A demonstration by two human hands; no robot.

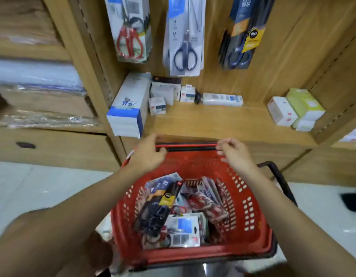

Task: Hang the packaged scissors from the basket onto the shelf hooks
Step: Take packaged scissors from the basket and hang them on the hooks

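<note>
Three stacks (185,43) hang on the shelf (213,120), many packaged scissors (163,206) remain in the basket (249,206), left hand (147,154) and right hand (233,152) grip its handle (186,145).

At your 10 o'clock stands a tall white-and-blue box (126,108) with a flower print. Small white boxes (157,105) sit just right of it, at 11. Toward 2, a white bottle (223,99) lies on its side. Near 3 you have white and pale-green cartons (297,108). Far left, plastic-wrapped stacks (37,78), possibly paper.
</note>
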